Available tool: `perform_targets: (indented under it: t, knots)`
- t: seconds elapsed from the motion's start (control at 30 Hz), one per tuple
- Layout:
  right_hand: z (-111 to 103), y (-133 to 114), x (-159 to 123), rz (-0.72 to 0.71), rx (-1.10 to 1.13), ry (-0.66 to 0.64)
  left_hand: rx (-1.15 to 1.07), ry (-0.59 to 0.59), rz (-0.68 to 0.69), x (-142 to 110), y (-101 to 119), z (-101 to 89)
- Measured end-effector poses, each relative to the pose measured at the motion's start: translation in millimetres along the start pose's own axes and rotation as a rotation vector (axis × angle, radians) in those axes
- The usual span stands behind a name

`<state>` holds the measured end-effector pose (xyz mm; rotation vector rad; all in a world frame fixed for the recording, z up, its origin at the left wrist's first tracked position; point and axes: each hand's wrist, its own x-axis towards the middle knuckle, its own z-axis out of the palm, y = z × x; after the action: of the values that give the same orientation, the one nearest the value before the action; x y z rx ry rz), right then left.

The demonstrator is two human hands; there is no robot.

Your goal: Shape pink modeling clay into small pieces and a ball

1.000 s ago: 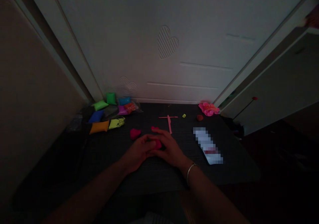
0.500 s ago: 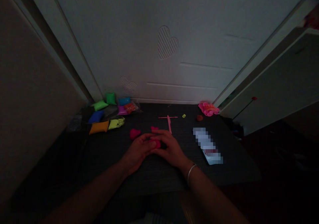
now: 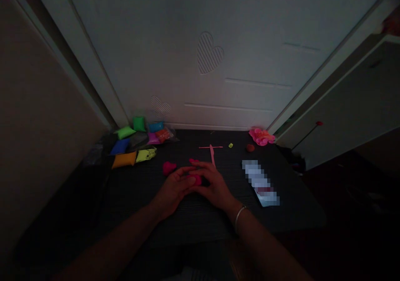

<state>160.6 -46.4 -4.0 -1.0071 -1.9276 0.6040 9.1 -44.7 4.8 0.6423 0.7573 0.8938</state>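
Observation:
Between my two hands sits a lump of pink modelling clay (image 3: 196,180), pressed by the fingers of both. My left hand (image 3: 172,191) is closed on it from the left, the thumb lying along its top. From the right, my right hand (image 3: 215,185) curls its fingers and thumb around the same lump. Just beyond my left fingers lies a rounded pink clay piece (image 3: 169,168). A smaller pink clay bit (image 3: 193,161) shows partly behind my right fingertips. Further back are a pink plastic knife (image 3: 212,155) and a thin pink stick tool (image 3: 204,147) touching or crossing it.
Several coloured clay packets (image 3: 124,160) lie at the left of the dark table (image 3: 218,220). At the right are a blurred-out pale phone-like object (image 3: 261,184), a brown lump (image 3: 250,148), a yellow bit (image 3: 230,145) and a pink flower-shaped piece (image 3: 261,137). A white panel (image 3: 150,56) rises behind.
My right fingers have shifted very slightly over the pink clay. Otherwise both hands and the things on the table stay where they were.

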Motion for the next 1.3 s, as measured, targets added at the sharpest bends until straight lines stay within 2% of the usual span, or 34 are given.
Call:
perform_targets:
  t: [0.13, 0.33, 0.53, 0.73, 0.83, 1.17, 1.3]
  knots:
    - [-1.4, -1.4, -0.4, 0.028, 0.01, 0.001, 0.011, 0.063, 0.03, 1.4, 0.0, -1.7]
    - [-1.4, 0.5, -1.8, 0.015, 0.034, 0.074, -0.023, 0.012, 0.072, 1.1, -0.4, -1.7]
    - [-1.8, 0.1, -1.0, -0.008, 0.008, 0.065, -0.008, 0.083, 0.121, 0.5, 1.5, 0.0]
    - [-3.5, -0.8, -1.8, -0.047, -0.017, 0.091, 0.063, 0.007, 0.082, 0.5, -1.5, -2.9]
    - [-3.9, -1.0, -1.8, -0.04, -0.025, 0.063, 0.091, 0.011, 0.061, 1.0, -2.1, -4.0]
    - [-4.3, 1.2, -3.2, -0.053, -0.046, 0.004, 0.219, -0.024, 0.132, -2.8, -0.7, -0.9]
    - [-3.8, 1.9, -3.1, -0.052, -0.054, 0.018, 0.259, -0.013, 0.14, -4.2, 0.3, 0.1]
